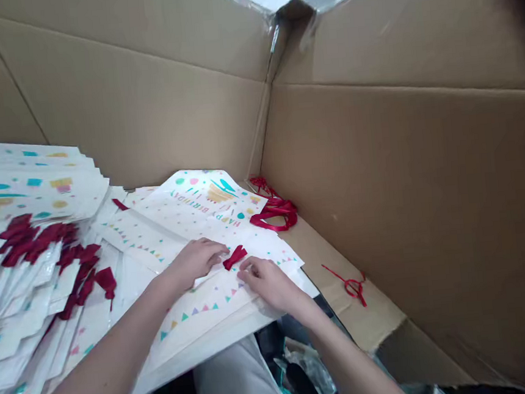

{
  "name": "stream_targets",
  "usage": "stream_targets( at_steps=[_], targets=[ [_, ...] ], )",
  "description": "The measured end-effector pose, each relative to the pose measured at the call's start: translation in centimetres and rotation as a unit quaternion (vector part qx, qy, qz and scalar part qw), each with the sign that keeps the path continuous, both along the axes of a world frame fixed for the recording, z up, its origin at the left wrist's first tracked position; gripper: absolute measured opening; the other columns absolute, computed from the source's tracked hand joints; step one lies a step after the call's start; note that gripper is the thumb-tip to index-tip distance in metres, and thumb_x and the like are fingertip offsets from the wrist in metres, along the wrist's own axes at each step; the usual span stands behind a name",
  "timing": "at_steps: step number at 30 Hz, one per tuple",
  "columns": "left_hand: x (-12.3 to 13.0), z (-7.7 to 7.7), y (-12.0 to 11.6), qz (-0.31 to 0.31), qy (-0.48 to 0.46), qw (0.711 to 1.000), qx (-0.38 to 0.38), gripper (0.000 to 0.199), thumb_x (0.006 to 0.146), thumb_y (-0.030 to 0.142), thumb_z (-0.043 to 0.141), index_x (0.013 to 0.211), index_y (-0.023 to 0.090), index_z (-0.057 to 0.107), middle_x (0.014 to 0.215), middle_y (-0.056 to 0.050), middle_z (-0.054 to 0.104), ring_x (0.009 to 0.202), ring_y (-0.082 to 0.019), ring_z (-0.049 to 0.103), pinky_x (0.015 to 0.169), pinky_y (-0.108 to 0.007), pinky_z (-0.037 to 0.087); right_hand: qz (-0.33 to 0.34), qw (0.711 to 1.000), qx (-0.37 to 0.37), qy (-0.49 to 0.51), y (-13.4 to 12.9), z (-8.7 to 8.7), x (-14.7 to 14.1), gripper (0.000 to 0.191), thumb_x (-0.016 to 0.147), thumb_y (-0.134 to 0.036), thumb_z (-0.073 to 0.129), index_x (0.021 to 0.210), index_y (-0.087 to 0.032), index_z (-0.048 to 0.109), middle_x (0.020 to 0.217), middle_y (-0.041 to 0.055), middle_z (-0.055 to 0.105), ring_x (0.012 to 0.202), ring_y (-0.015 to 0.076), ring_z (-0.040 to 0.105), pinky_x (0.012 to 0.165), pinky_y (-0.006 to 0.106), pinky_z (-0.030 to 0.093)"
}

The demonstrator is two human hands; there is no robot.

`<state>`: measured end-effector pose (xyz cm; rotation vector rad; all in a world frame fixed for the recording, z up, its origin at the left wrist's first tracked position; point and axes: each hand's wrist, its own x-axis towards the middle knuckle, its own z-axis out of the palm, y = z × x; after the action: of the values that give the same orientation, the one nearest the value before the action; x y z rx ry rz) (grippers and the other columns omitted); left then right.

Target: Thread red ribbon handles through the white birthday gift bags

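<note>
1. Red satin ribbon (235,257) lay between the person's left hand (195,263) and right hand (268,284). The left forearm (106,352) slanted in from the lower left, and the right forearm (354,360) came in from the lower right, so the 2 hands nearly met at the middle of the view.
2. The left grip was spread nearly flat on the paper, with the fingers lying together and their tips just beside the ribbon. It showed no pinch.
3. The right grip was gently curled, with its fingertips (246,267) pressed down at the ribbon's lower end. Whether it was pinching the ribbon could not be told.
4. The ribbon was a short, crumpled, dark red piece. It rested on a white paper gift bag (201,227), which lay flat with "HAPPY BIRTHDAY" upside down to the camera and small coloured triangles printed near the hands.
5. Grey trousers (235,377) showed below the bag's near edge.
6. On the left stood a stack of white gift bags (36,186), with dark red ribbon handles (36,241) spilling across it.
7. Beyond the bag, a loose red ribbon bundle (273,211) lay against a cardboard carton wall (403,178), and a thin red ribbon loop (351,287) lay on a cardboard flap (336,258).
</note>
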<state>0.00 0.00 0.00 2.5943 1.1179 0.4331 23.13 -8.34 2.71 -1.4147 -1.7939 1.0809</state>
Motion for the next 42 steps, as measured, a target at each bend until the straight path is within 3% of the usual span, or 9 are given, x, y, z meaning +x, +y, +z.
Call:
stream_targets(
  at_steps=[3, 6, 9, 14, 21, 26, 33, 38, 42],
  targets=[
    [0.2, 0.7, -0.4, 0.02, 0.0, 1.0, -0.008, 0.031, 0.099, 0.025, 0.049, 0.12, 0.025, 0.071, 0.123, -0.002, 0.073, 0.115, -0.023, 0.064, 0.1, -0.034, 0.047, 0.06, 0.975, -0.174, 0.125, -0.5, -0.8, 0.1, 0.036, 0.09, -0.046, 0.061, 0.113, -0.018, 0.062, 0.079, 0.0023, 0.069, 0.045, 0.012, 0.059, 0.037, 0.02, 0.035],
    [0.7, 1.5, -1.3, 0.04, -0.021, 0.999, -0.024, 0.032, 0.099, 0.025, 0.048, 0.12, 0.025, 0.071, 0.121, -0.003, 0.074, 0.111, -0.023, 0.066, 0.097, -0.034, 0.048, 0.064, 0.932, -0.259, 0.244, -0.5, -1.2, -0.2, 0.047, 0.086, -0.055, 0.065, 0.114, -0.018, 0.057, 0.096, 0.0087, 0.073, 0.05, 0.0172, 0.067, 0.033, 0.023, 0.039],
    [1.5, 2.2, -2.5, 0.055, -0.077, 0.995, -0.036, 0.033, 0.099, 0.028, 0.045, 0.121, 0.028, 0.071, 0.123, -0.001, 0.073, 0.114, -0.022, 0.065, 0.1, -0.034, 0.048, 0.031, 0.912, -0.26, 0.316, 0.0, -1.5, -1.1, 0.049, 0.084, -0.059, 0.067, 0.106, -0.016, 0.059, 0.102, 0.0122, 0.073, 0.056, 0.0187, 0.07, 0.035, 0.024, 0.046],
    [0.9, 3.2, -2.9, 0.062, -0.172, 0.983, -0.036, 0.034, 0.099, 0.035, 0.044, 0.122, 0.025, 0.067, 0.136, -0.004, 0.065, 0.125, -0.022, 0.059, 0.109, -0.034, 0.045, -0.04, 0.941, -0.16, 0.295, 1.0, -1.1, -0.9, 0.034, 0.078, -0.045, 0.076, 0.082, -0.014, 0.063, 0.077, 0.0081, 0.07, 0.052, 0.0154, 0.064, 0.037, 0.023, 0.047],
    [-6.2, 4.7, 0.0, 0.264, -0.11, 0.958, 0.037, 0.035, 0.095, 0.037, 0.042, 0.118, 0.024, 0.066, 0.132, -0.006, 0.064, 0.121, -0.026, 0.06, 0.105, -0.039, 0.045, -0.059, 0.947, -0.208, 0.236, 1.9, -0.2, 7.5, 0.029, 0.075, -0.039, 0.079, 0.072, -0.014, 0.065, 0.058, 0.0045, 0.066, 0.044, 0.0112, 0.056, 0.036, 0.02, 0.043],
    [-10.1, 4.6, 0.7, 0.383, -0.046, 0.922, -0.021, 0.036, 0.09, 0.041, 0.047, 0.114, 0.025, 0.068, 0.123, -0.006, 0.071, 0.106, -0.027, 0.066, 0.088, -0.034, 0.049, -0.127, 0.95, -0.191, 0.214, 5.2, -1.6, 13.9, 0.025, 0.077, -0.034, 0.08, 0.073, -0.015, 0.064, 0.058, 0.002, 0.064, 0.044, 0.0107, 0.055, 0.037, 0.02, 0.041],
    [-10.4, 3.5, 0.8, 0.292, -0.034, 0.943, -0.154, 0.032, 0.082, 0.049, 0.056, 0.094, 0.027, 0.077, 0.112, -0.004, 0.076, 0.1, -0.027, 0.068, 0.082, -0.032, 0.049, -0.233, 0.931, -0.138, 0.245, 8.8, -3.1, 16.7, 0.023, 0.074, -0.028, 0.079, 0.084, -0.018, 0.061, 0.075, 0.0051, 0.072, 0.062, 0.019, 0.068, 0.052, 0.027, 0.052],
    [-9.6, 3.3, 0.8, 0.26, -0.041, 0.951, -0.164, 0.03, 0.079, 0.049, 0.058, 0.086, 0.026, 0.076, 0.106, -0.004, 0.076, 0.096, -0.027, 0.068, 0.082, -0.032, 0.049, -0.236, 0.94, -0.074, 0.235, 8.6, -3.5, 16.3, 0.043, 0.067, -0.023, 0.085, 0.102, -0.019, 0.059, 0.082, 0.0032, 0.072, 0.065, 0.018, 0.068, 0.057, 0.027, 0.054],
    [-10.0, 3.4, 1.0, 0.262, -0.032, 0.95, -0.166, 0.031, 0.08, 0.05, 0.057, 0.084, 0.025, 0.074, 0.099, -0.003, 0.075, 0.092, -0.026, 0.066, 0.081, -0.032, 0.048, -0.246, 0.936, -0.083, 0.239, 8.7, -3.8, 16.7, 0.052, 0.064, -0.019, 0.085, 0.107, -0.021, 0.056, 0.08, 0.001, 0.07, 0.062, 0.0172, 0.066, 0.053, 0.026, 0.053]
  ],
)
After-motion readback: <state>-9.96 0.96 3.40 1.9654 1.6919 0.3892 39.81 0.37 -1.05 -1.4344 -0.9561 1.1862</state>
